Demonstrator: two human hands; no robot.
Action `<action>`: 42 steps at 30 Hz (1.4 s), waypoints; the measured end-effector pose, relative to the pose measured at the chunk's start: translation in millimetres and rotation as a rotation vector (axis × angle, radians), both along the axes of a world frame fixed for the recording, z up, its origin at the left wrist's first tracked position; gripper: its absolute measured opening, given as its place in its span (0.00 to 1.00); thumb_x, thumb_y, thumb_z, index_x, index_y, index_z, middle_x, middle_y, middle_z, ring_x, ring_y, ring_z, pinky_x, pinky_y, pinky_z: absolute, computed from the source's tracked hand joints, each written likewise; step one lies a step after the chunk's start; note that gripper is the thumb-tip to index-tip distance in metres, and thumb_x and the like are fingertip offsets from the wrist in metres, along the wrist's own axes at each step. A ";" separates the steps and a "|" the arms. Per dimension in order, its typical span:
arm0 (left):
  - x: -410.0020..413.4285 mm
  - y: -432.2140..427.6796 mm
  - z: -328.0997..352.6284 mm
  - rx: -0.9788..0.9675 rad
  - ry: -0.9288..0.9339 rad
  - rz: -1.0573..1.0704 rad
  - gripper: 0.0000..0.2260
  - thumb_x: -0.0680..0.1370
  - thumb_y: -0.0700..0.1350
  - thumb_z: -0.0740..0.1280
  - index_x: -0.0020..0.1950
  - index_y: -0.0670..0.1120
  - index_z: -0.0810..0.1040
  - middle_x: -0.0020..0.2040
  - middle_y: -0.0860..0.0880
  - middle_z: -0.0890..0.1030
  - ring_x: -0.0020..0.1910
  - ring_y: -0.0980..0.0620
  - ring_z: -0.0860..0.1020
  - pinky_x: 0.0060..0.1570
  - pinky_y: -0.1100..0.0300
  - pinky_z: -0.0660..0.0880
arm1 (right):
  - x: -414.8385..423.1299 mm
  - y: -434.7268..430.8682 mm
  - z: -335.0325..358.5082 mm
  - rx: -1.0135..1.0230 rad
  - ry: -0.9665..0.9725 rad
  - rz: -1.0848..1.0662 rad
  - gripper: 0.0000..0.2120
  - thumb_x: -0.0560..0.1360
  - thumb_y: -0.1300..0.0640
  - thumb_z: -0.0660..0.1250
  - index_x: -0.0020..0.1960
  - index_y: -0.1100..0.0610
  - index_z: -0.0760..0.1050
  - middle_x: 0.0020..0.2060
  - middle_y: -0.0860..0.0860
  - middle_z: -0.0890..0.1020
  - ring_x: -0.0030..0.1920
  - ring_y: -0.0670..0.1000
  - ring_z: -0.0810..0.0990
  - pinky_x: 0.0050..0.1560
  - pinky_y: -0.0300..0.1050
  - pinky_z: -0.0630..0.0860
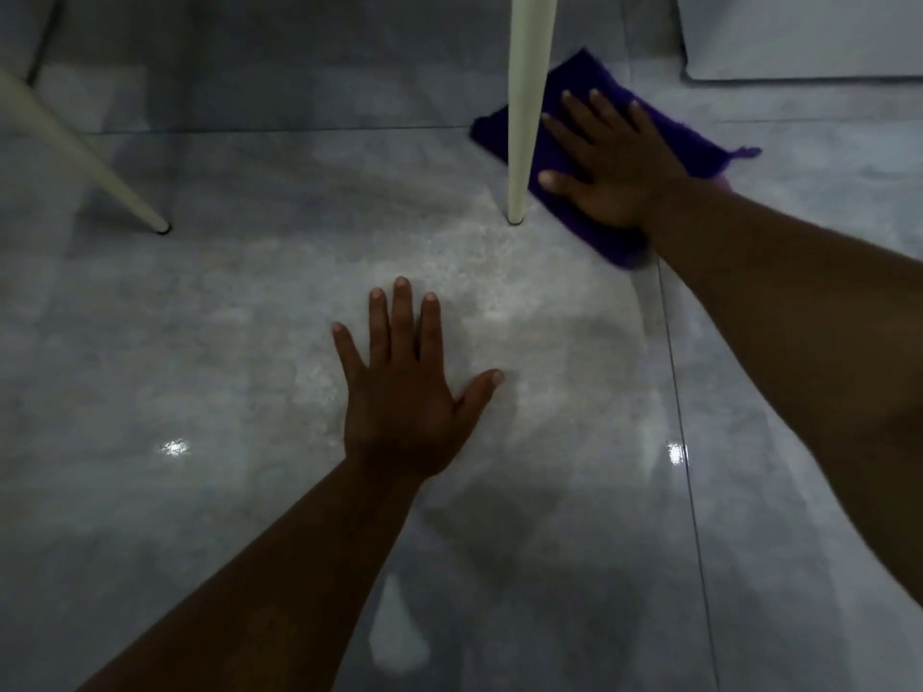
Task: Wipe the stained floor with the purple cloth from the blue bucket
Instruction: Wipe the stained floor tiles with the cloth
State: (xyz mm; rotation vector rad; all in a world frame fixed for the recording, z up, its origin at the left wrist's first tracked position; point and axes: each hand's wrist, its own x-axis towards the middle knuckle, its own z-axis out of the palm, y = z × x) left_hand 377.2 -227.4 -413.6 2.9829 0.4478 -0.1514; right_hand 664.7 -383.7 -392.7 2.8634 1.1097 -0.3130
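The purple cloth (694,137) lies flat on the grey tiled floor (249,342) at the upper right, partly behind a white furniture leg. My right hand (614,162) presses down on the cloth with fingers spread. My left hand (404,392) rests flat on the bare floor near the middle, fingers apart, holding nothing. A paler, streaky wet patch (499,272) spreads across the tile between the two hands. The blue bucket is not in view.
One white furniture leg (527,107) stands upright just left of the cloth. A second slanted white leg (75,157) touches the floor at the left. A white panel or cabinet base (799,37) fills the upper right corner. Grout lines cross the glossy tiles.
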 end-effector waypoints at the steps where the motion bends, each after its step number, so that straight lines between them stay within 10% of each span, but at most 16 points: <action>1: -0.4 0.0 0.1 -0.001 -0.001 0.000 0.43 0.75 0.74 0.44 0.80 0.46 0.48 0.82 0.43 0.46 0.80 0.42 0.43 0.74 0.31 0.46 | -0.2 11.1 -1.1 -0.007 0.002 0.045 0.36 0.78 0.31 0.39 0.81 0.46 0.42 0.82 0.51 0.45 0.81 0.55 0.42 0.79 0.63 0.43; 8: 0.3 1.7 1.0 -0.004 0.030 0.007 0.43 0.74 0.74 0.43 0.80 0.47 0.46 0.82 0.43 0.44 0.80 0.43 0.41 0.74 0.32 0.45 | -4.1 -53.8 1.8 -0.058 -0.015 0.342 0.40 0.75 0.26 0.40 0.82 0.45 0.43 0.82 0.49 0.45 0.81 0.54 0.43 0.79 0.58 0.41; 17: -1.2 1.7 0.0 0.022 0.024 -0.015 0.42 0.75 0.73 0.46 0.80 0.46 0.49 0.81 0.41 0.47 0.80 0.40 0.45 0.73 0.30 0.47 | -43.2 -185.8 -2.0 0.035 -0.022 -0.507 0.45 0.73 0.24 0.42 0.82 0.49 0.46 0.82 0.54 0.48 0.81 0.58 0.46 0.78 0.62 0.43; 25: -4.6 8.6 5.0 0.022 0.046 -0.002 0.43 0.74 0.74 0.43 0.80 0.46 0.48 0.81 0.41 0.47 0.80 0.40 0.45 0.74 0.31 0.45 | -261.5 -155.5 -2.3 0.124 0.099 0.375 0.41 0.76 0.27 0.54 0.81 0.50 0.56 0.81 0.56 0.55 0.81 0.61 0.49 0.76 0.70 0.47; 30: -2.8 11.0 6.0 0.017 0.062 0.007 0.44 0.73 0.75 0.39 0.80 0.48 0.44 0.81 0.43 0.43 0.80 0.41 0.42 0.74 0.32 0.42 | -344.4 -244.1 -1.5 0.190 0.175 0.576 0.40 0.75 0.29 0.60 0.80 0.47 0.57 0.81 0.51 0.57 0.81 0.58 0.54 0.77 0.67 0.49; 38: 10.3 -2.2 27.1 0.029 0.241 0.041 0.41 0.75 0.72 0.46 0.80 0.48 0.45 0.82 0.44 0.44 0.80 0.41 0.44 0.75 0.33 0.44 | -236.3 -297.6 11.2 -0.028 0.018 -0.339 0.43 0.74 0.25 0.41 0.82 0.48 0.46 0.82 0.54 0.49 0.81 0.58 0.48 0.79 0.63 0.45; 42: -7.4 -49.5 43.7 -0.061 0.050 -0.022 0.34 0.79 0.62 0.53 0.79 0.43 0.53 0.80 0.39 0.53 0.79 0.38 0.50 0.76 0.36 0.46 | -240.4 -245.4 9.7 -0.026 0.016 -0.338 0.43 0.75 0.26 0.41 0.82 0.50 0.45 0.82 0.56 0.47 0.81 0.60 0.45 0.78 0.65 0.45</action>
